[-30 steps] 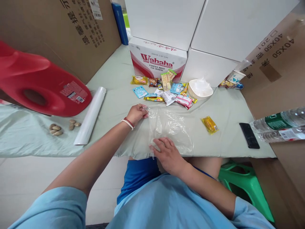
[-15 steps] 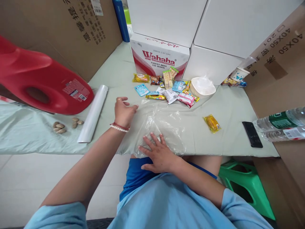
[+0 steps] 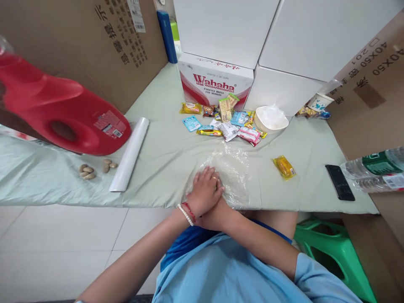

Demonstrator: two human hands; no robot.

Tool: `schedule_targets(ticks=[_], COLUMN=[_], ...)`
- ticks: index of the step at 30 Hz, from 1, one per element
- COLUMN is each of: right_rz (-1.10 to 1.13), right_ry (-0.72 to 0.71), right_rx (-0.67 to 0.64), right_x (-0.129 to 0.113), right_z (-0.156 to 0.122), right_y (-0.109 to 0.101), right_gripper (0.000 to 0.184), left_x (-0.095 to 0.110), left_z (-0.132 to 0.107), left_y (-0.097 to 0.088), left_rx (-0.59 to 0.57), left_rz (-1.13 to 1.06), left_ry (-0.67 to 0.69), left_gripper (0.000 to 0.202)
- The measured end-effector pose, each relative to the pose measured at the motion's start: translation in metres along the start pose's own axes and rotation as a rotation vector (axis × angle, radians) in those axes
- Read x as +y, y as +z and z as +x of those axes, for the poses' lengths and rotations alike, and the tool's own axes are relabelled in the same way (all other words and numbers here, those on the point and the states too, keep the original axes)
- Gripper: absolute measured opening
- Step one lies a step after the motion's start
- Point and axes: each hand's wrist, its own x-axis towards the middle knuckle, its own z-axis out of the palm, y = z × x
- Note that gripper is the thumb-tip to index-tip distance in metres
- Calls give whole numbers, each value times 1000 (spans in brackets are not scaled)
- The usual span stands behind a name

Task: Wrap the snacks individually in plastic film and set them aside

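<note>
A crumpled clear plastic bag [image 3: 236, 170] lies on the pale green tablecloth [image 3: 164, 155] at the table's near edge. My left hand [image 3: 204, 190], with a bead bracelet at the wrist, rests flat on the bag's left part, fingers laid together. It lies across my right hand [image 3: 218, 217], of which only the back and wrist show; its fingers are hidden underneath. A yellow snack packet [image 3: 285, 167] sits alone to the right of the bag. A pile of several small snack packets [image 3: 227, 123] lies farther back.
A white bowl [image 3: 270, 120] stands beside the snacks, before a Wahaha box [image 3: 214, 84]. A white roll [image 3: 130, 153], some nuts [image 3: 86, 171] and a red jug [image 3: 63, 118] are at left. A phone [image 3: 340, 188] and water bottles [image 3: 375, 166] are at right, a green stool [image 3: 331, 248] below.
My left hand let go of the bag's far corner and came back onto my right hand. The right hand slid left along the near edge, and the bag bunched up.
</note>
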Motion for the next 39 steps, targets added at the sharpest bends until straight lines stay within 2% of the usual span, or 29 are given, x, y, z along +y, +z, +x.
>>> schedule_targets(ticks=[3,8,15,18,20,22,24,27,29,31,33,36,37,39], right_rz=[15,33,65,178,303,413,464,440,358,223,77,-60,-89,-138], right_ry=[18,-35,0,26,64,146,237,218,127,113,223,441,498,597], right_rx=[-31,7,109,181,267,364,467,578,573,504,389,220,204,260], right_x=[1,11,55,76,85,88,84,68,61,64,81,128,144,169], right_z=[-1,-13,-79,-104,-110,-108,-97,-68,-44,-22,-7,-5,-9,-17], right_y=[-8,-10,6,-3,-16,-36,-58,-83,-89,-83,-71,-56,-56,-63], right_gripper=[105,83,66,58,48,35,30,31,30,37,50,56,56,56], left_x=[-20,-42,-55,-61,-62,-58,-51,-43,-40,-39,-39,-41,-42,-42], left_z=[12,29,24,18,14,10,7,2,-1,-3,-4,-4,-4,-4], left_y=[-5,-2,-11,-14,-12,-8,-4,1,3,3,3,3,3,4], left_rx=[25,135,140,125,132,148,155,146,138,140,151,164,165,169], left_rz=[40,68,290,322,314,302,293,299,309,310,300,277,270,260], left_ry=[-75,-159,-84,-28,-25,-46,-75,-114,-130,-145,-157,-158,-156,-155], left_gripper=[57,56,58,57,58,58,59,60,60,60,60,61,62,63])
